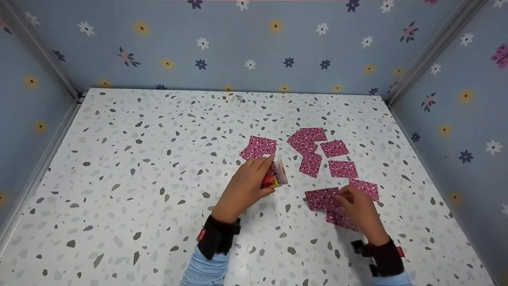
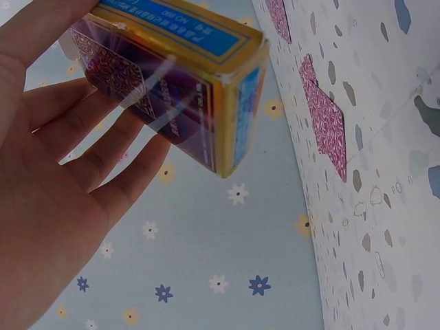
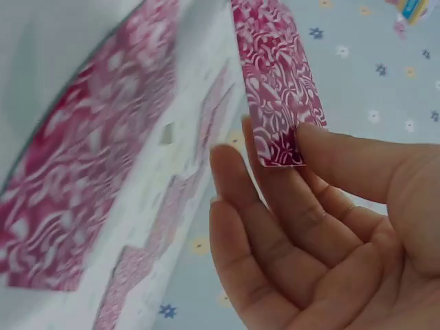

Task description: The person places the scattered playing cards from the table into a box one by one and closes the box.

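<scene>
**Card up in the right hand!**

There's the card point(image 3: 278, 89), pinched between thumb and fingers of the right hand point(image 1: 359, 208), just above the table point(image 1: 158, 222)! Gathering or laying out? Can't tell; either way, the next move seems to call for a steady pinch. Left hand point(image 1: 248, 176) grips the box point(image 2: 155, 89); other cards point(image 1: 343, 169) lie scattered.

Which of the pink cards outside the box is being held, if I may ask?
The card pinched between the right hand's thumb and fingers; the other loose cards lie on the table.
</scene>
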`<state>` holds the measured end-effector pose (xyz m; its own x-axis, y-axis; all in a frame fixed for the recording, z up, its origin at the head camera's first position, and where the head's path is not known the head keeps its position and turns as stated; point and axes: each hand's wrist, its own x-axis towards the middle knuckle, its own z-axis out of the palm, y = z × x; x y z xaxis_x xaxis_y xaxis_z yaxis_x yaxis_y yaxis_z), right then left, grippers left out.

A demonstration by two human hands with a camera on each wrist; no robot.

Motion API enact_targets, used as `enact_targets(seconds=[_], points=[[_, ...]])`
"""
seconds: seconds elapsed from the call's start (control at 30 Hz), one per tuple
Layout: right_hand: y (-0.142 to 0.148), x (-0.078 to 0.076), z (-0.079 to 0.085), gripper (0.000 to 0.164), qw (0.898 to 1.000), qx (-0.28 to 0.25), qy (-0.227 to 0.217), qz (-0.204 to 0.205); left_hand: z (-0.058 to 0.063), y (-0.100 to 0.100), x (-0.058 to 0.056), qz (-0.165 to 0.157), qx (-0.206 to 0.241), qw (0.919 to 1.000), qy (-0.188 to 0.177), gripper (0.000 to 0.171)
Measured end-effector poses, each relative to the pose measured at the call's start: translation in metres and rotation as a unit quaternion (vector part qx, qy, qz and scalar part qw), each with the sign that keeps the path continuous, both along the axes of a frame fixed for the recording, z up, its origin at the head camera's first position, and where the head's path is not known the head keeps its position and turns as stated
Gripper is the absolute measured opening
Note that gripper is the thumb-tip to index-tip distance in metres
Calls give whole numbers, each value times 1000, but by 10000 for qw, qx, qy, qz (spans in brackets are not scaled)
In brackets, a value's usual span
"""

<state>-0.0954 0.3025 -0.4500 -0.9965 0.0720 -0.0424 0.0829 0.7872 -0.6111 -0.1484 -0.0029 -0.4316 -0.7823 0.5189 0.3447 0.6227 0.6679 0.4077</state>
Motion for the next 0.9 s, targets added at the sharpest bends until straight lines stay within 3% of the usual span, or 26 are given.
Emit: enact_targets(seconds=[0.33,0.47,0.63,0.7,0.9], points=[[-28,9,31,19,9921,-1081,639,-51,0,1,0,-4,-24,10000,-56,79],[-44,14,42,19,9781,-1612,1297,233,1,0,0,8,19,10000,4,79],[-61,20,48,19,9509,-1843,2296,958,0,0,1,-20,41,10000,-13,81],[-67,21,48,21,9439,-1898,2459,1120,0,0,1,-25,90,9999,-80,82],[-82,18,47,24,9393,-1978,2527,1213,0,0,0,3,66,10000,-62,81]])
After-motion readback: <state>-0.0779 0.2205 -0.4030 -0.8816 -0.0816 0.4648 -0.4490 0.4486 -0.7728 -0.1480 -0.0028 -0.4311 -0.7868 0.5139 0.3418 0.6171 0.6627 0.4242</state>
